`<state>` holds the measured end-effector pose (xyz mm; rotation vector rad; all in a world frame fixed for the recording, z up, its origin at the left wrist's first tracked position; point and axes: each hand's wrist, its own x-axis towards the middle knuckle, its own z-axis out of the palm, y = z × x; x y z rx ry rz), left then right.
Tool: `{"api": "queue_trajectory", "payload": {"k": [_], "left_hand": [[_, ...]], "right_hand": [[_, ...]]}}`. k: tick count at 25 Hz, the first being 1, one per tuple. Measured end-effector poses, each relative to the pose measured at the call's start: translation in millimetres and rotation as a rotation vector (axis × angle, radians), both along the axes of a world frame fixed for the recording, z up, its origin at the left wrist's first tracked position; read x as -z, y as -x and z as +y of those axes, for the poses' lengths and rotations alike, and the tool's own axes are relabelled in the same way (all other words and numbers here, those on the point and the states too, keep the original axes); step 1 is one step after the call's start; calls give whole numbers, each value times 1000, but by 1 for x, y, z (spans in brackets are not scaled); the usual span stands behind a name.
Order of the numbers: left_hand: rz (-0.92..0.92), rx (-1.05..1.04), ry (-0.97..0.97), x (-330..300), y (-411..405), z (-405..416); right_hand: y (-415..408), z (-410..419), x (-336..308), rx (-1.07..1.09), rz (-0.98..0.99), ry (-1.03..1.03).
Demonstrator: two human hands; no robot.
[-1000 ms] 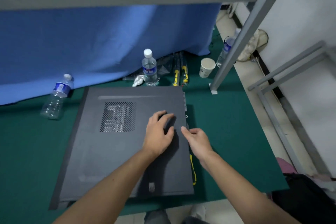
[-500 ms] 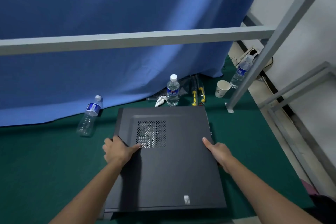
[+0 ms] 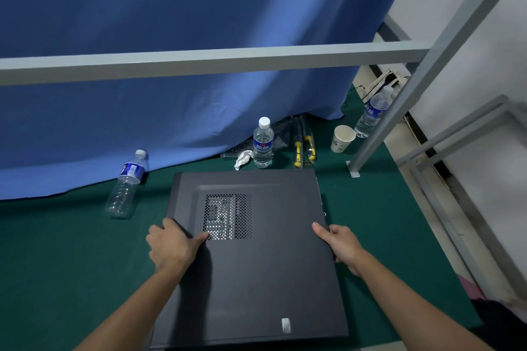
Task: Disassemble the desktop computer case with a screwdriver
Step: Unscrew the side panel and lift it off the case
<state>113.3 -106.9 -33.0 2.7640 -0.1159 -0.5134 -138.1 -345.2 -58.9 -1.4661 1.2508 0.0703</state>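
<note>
A black desktop computer case (image 3: 273,271) lies flat on the green mat, its side panel with a perforated vent (image 3: 228,216) facing up. My left hand (image 3: 174,245) grips the panel's left edge, thumb on top beside the vent and fingers curled over the edge. My right hand (image 3: 339,242) grips the right edge, thumb on top, fingers hidden under the edge. Two yellow-handled screwdrivers (image 3: 303,148) lie beyond the case's far edge, near the curtain.
A water bottle (image 3: 263,142) stands behind the case beside a crumpled tissue (image 3: 243,159). Another bottle (image 3: 127,184) lies at the left, a third (image 3: 372,112) at the right by a paper cup (image 3: 342,138). A grey metal frame (image 3: 379,137) crosses overhead and at right.
Both hands left the panel's middle right area and moved apart to grip its left and right edges. The camera tilted up and back, showing more curtain.
</note>
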Motion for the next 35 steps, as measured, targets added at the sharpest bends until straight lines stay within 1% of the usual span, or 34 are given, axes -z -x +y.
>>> {"api": "queue_trajectory", "payload": {"k": [7,14,18,21,23,25,30,35], "left_hand": [[-13,17,79,3,-5,4],[-20,56,102,2,-6,7],[-2,72,102,-1,-7,6],[20,63,104,-5,-12,7],[37,75,95,-6,-19,7],[50,84,88,-6,-22,7],[55,99,92,-6,-19,5],[71,94,125,-4,-17,12]], "right_hand": [[-1,-4,-3,-27,-23,-44],[1,-5,-4,-15,-61,-120],[2,5,-3,24,-38,-31],[2,10,1,-16,32,76],[0,11,2,-23,65,96],[0,11,2,-13,52,92],[0,6,1,29,2,11],[2,0,1,27,-21,-73]]}}
